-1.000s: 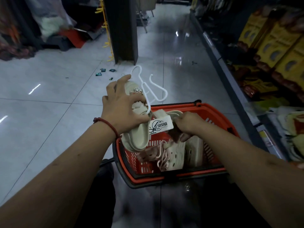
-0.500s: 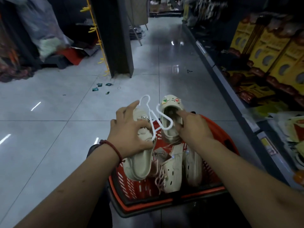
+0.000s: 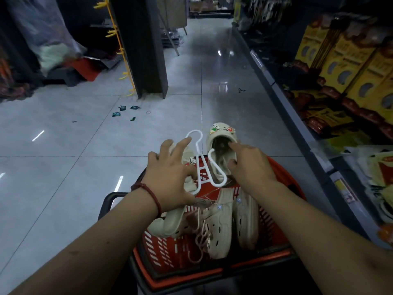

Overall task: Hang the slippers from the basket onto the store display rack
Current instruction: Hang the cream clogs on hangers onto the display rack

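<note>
Over the red basket (image 3: 282, 179) I hold a pair of cream slippers joined by a white plastic hanger (image 3: 202, 165). My left hand (image 3: 170, 177) grips the left slipper (image 3: 172, 218), its sole hanging down into the basket. My right hand (image 3: 248, 165) holds the right slipper (image 3: 221, 139), fingers inside its opening; that slipper carries coloured charms on the toe. Two more cream slippers (image 3: 231, 222) with a pale hanger lie in the basket.
A dark pillar (image 3: 146, 50) with a yellow hook strip (image 3: 125, 60) stands ahead on the left. Shelving (image 3: 297, 116) with yellow packaged goods runs along the right. Small green tags (image 3: 123, 110) lie on the grey tiled floor.
The view has tilted up the aisle. My right hand drew the second slipper out of the basket and raised it beside the hanger; the left hand lowered slightly, keeping its slipper.
</note>
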